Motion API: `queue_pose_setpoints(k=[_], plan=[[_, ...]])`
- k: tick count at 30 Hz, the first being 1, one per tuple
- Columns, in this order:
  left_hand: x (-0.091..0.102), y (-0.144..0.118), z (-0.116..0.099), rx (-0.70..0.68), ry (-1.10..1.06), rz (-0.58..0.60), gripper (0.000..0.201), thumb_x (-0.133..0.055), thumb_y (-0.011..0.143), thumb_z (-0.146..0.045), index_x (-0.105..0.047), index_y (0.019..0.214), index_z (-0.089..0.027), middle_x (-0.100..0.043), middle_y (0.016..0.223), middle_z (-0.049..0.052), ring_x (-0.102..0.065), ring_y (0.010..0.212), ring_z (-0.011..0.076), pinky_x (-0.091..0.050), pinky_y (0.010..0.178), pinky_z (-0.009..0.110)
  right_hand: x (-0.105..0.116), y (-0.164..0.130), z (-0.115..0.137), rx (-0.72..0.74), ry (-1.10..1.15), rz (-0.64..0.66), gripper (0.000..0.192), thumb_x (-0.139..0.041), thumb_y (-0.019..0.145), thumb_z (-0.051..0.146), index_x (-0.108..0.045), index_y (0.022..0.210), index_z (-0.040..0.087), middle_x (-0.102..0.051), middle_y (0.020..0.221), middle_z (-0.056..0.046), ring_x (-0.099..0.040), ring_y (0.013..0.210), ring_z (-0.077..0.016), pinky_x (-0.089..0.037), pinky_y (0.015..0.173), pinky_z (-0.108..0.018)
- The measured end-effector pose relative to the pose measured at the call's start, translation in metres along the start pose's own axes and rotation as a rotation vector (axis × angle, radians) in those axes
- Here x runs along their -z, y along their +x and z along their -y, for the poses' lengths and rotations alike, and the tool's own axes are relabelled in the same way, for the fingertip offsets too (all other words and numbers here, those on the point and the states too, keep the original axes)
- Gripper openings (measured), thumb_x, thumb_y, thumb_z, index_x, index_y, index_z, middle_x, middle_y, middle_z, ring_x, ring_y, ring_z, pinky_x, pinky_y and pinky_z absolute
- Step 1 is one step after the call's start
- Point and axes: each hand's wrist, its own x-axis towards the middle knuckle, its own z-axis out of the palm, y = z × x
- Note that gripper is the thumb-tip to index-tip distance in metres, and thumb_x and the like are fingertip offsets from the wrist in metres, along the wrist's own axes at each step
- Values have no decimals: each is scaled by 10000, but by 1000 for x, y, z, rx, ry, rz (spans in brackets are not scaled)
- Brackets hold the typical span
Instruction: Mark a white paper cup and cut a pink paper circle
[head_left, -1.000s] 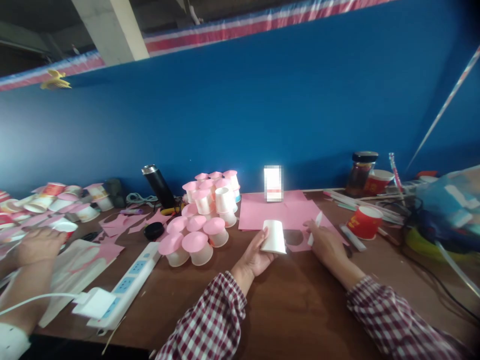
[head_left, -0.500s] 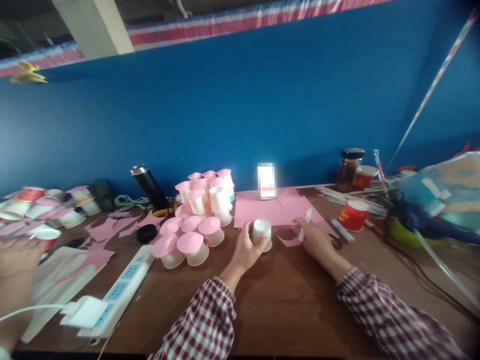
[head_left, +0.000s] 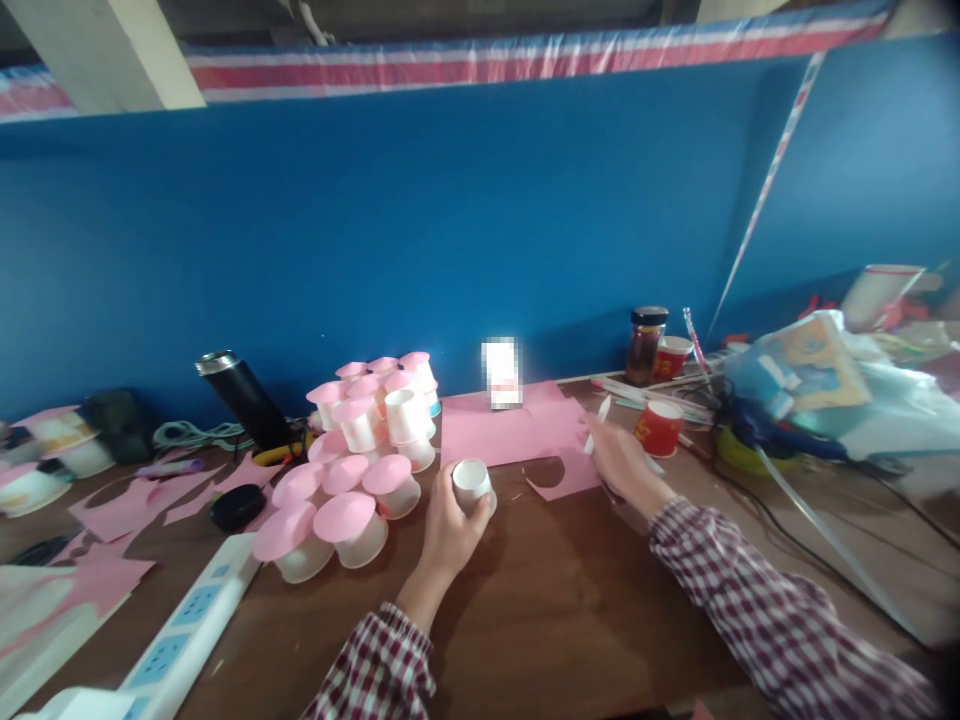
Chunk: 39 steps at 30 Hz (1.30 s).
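My left hand (head_left: 450, 520) is wrapped around a small white paper cup (head_left: 472, 478), low over the table at the centre. A white pen-like stick (head_left: 598, 425) shows between the fingers of my right hand (head_left: 626, 465), pointing up and away. Under and beside that hand lies a cut pink paper scrap (head_left: 566, 478). Behind both hands are large pink paper sheets (head_left: 495, 435). To the left of my left hand stand several upturned white cups with pink paper cone tops (head_left: 345, 517). A plain white cup (head_left: 405, 415) sits among them, stacked higher.
A white power strip (head_left: 180, 625) lies at the left near a black lid (head_left: 238, 508) and a black flask (head_left: 244, 400). On the right stand a red paper cup (head_left: 660, 428), a dark jar (head_left: 645, 350) and a plastic bag (head_left: 802, 375). A black cable (head_left: 787, 520) crosses the table.
The view has turned to the right. My right hand has moved right and slightly away with the white stick. My left hand still holds the cup. Another person's hand at the left has left the view.
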Motion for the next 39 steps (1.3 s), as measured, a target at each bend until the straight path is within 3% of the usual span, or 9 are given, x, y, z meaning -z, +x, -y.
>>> queue_pose_setpoints(k=[7,18,22,25,29,31,33,36,39], plan=[[-4,-1,-3,36,239,-74,671,-552,779,-323,-265,1341,-96,-410,1340,212,-410,1241,337,-400,974,480,-6,37,-16,-94,-110,32,310,-536,850,330,-531,1096,142,-677,943,-129,-629,864,-269,-374,660,-281],[-2,-2,-5,60,304,-99,713,-567,772,-313,-228,1370,-120,-418,1343,201,-418,1241,342,-439,933,483,-11,42,-17,-108,-171,69,281,-501,856,246,-525,1101,110,-660,940,-169,-624,857,-272,-402,677,-297],[-2,-2,-5,15,308,-141,693,-558,778,-256,-231,1373,-120,-442,1302,195,-424,1219,334,-436,930,481,-3,23,-5,8,-161,73,374,-480,828,133,-498,1201,152,-650,995,-145,-596,926,-259,-399,700,-285],[0,-1,-9,-39,337,-192,681,-571,771,-241,-262,1365,-112,-469,1253,193,-423,1202,350,-411,937,517,2,-7,-1,127,-133,120,473,-483,757,43,-528,1195,218,-661,964,-87,-606,864,-208,-399,698,-257],[4,-5,-21,-203,394,-281,641,-583,782,-250,-312,1347,-118,-461,1281,200,-400,1227,366,-326,982,576,5,-49,-14,230,-50,65,527,-469,710,39,-523,1213,184,-656,883,-91,-593,768,-210,-423,636,-270],[3,-9,-29,-321,389,-244,570,-573,796,-233,-367,1314,-120,-490,1260,187,-423,1218,337,-325,1003,538,5,-62,-25,236,0,28,592,-432,683,9,-496,1244,187,-650,873,-89,-590,729,-201,-441,625,-276],[-1,-14,-37,-442,361,-105,436,-548,814,-201,-461,1238,-151,-557,1183,139,-472,1175,284,-341,1014,480,7,-70,-34,257,41,2,622,-421,662,0,-488,1249,193,-646,885,-90,-596,757,-211,-460,653,-293],[-12,-20,-52,-579,345,121,205,-520,842,-199,-590,1033,-222,-633,1059,49,-516,1122,231,-305,1051,458,10,-75,-38,289,81,-7,520,-448,712,45,-514,1207,191,-642,909,-96,-604,814,-234,-474,686,-320],[-27,-21,-65,-643,386,155,140,-513,857,-212,-614,953,-228,-650,1038,17,-515,1131,219,-263,1077,478,13,-75,-35,288,111,17,395,-466,787,122,-525,1172,188,-639,920,-101,-608,804,-232,-479,687,-329]])
